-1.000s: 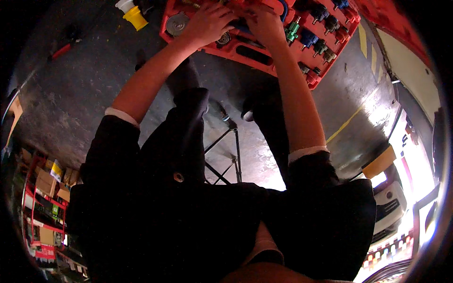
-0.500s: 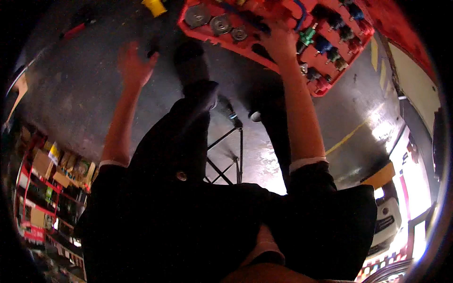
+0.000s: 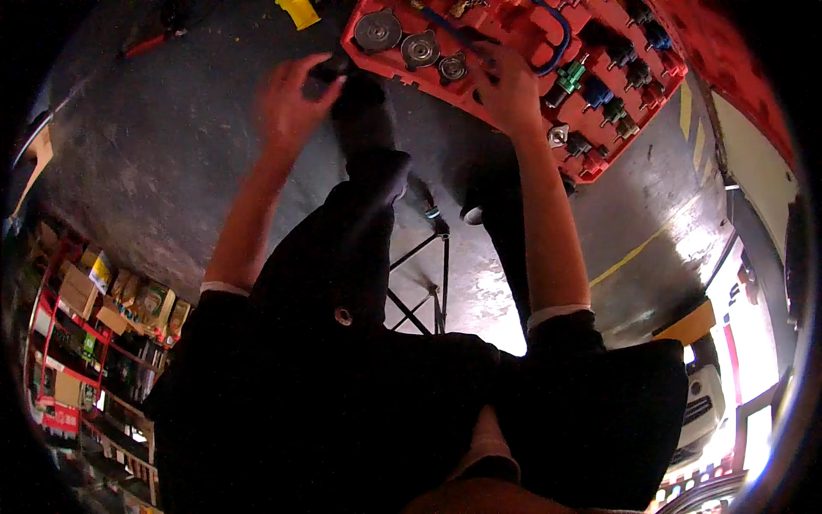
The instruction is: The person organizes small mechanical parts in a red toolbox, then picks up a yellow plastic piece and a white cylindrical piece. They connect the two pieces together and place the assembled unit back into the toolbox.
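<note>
The head view shows my left hand (image 3: 295,107) in the upper left of the frame, thumb and fingertips pinching a small dark piece (image 3: 336,67). It blends into the shoe (image 3: 360,107) just below, so I can't say what it is. A pinch by the fingertips alone could let it slip, and in this shadow something so dark would be hard to find.

My right hand (image 3: 514,92), at upper centre, is over the near edge of the spread red case (image 3: 505,19), fingers curled; whether they grip anything, I can't tell. The blue hose (image 3: 565,34) loops just beyond them: if a finger snags it, it could drag nearby parts out of place. Leaning on that near edge might also jolt the case and loosen the round metal caps (image 3: 378,32) at its left or the green fitting (image 3: 568,79) towards its right.

As for writing, I can read none on the case or its parts. Farther off, at lower left, boxes (image 3: 79,291) on the red rack (image 3: 77,374) carry printed colour, a yellow-and-white package (image 3: 97,268) among them, but any lettering is too small and warped for me.
</note>
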Action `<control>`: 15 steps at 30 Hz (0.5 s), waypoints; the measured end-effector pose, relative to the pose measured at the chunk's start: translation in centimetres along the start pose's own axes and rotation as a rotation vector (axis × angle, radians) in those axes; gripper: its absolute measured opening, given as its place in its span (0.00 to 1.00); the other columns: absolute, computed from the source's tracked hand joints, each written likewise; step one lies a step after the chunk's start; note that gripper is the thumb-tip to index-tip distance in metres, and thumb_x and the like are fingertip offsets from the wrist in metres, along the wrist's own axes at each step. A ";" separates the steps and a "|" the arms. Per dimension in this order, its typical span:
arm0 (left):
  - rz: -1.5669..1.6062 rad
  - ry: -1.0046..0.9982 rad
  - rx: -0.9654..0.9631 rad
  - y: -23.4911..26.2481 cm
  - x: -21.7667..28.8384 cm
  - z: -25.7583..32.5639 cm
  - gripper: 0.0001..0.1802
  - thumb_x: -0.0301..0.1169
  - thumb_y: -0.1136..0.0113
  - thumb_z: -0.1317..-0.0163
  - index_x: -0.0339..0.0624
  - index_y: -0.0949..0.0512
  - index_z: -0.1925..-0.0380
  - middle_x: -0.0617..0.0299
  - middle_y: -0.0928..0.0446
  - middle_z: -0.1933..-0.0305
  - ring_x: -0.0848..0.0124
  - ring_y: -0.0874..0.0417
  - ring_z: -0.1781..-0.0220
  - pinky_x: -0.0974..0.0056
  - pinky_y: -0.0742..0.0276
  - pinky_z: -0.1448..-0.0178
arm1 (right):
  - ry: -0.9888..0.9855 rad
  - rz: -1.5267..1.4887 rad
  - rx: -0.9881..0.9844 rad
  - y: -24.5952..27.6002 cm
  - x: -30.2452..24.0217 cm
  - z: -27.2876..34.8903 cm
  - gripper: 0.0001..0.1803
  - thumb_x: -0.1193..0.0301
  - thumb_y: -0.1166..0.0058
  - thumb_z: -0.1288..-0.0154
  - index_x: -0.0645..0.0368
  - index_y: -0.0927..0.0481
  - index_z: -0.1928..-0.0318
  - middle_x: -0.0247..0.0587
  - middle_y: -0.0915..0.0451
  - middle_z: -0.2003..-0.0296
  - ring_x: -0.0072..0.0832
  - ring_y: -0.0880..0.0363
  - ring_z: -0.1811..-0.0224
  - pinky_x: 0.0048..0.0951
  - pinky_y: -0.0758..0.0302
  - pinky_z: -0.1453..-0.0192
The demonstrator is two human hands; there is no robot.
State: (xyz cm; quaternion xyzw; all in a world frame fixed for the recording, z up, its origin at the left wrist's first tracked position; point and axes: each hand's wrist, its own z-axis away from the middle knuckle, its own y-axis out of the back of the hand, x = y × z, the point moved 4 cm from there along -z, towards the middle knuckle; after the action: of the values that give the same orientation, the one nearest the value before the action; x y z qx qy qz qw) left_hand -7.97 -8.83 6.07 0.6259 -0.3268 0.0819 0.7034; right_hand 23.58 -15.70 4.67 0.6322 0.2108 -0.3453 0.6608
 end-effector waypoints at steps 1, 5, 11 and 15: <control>0.023 -0.124 0.023 -0.5 2.6 -1.0 0.29 0.39 0.24 0.44 0.52 0.21 0.42 0.59 0.18 0.57 0.62 0.17 0.52 0.57 0.20 0.47 | -0.018 -0.093 -0.053 -0.4 -0.6 0.2 0.21 0.65 0.35 0.36 0.58 0.19 0.45 0.48 0.16 0.54 0.40 0.15 0.53 0.38 0.19 0.49; 0.237 -0.277 -0.193 -5.6 8.4 -4.4 0.36 0.34 0.23 0.49 0.57 0.24 0.37 0.60 0.19 0.57 0.59 0.18 0.53 0.54 0.20 0.48 | -0.141 -0.402 -0.161 -1.0 -3.7 0.1 0.24 0.66 0.32 0.38 0.59 0.20 0.43 0.44 0.14 0.55 0.29 0.13 0.55 0.31 0.17 0.51; 0.260 -0.523 -0.119 -8.6 12.3 -7.5 0.37 0.33 0.25 0.49 0.59 0.26 0.36 0.60 0.21 0.50 0.56 0.20 0.46 0.53 0.21 0.43 | -0.255 -0.221 0.115 0.8 -2.8 -0.8 0.24 0.63 0.31 0.41 0.58 0.18 0.46 0.44 0.13 0.61 0.35 0.11 0.61 0.36 0.16 0.53; 0.053 -0.337 -0.197 -10.8 8.3 -8.6 0.23 0.45 0.44 0.27 0.47 0.24 0.39 0.56 0.24 0.37 0.55 0.30 0.30 0.46 0.40 0.23 | -0.168 -0.019 0.088 1.0 0.1 -2.7 0.25 0.61 0.32 0.41 0.57 0.18 0.46 0.47 0.13 0.59 0.42 0.12 0.59 0.41 0.16 0.51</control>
State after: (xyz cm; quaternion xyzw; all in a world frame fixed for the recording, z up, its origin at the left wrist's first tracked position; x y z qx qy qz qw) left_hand 7.17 -5.39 1.80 0.5503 -0.4625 -0.0379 0.6941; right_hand 24.80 -13.14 5.04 0.6272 0.1455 -0.4124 0.6444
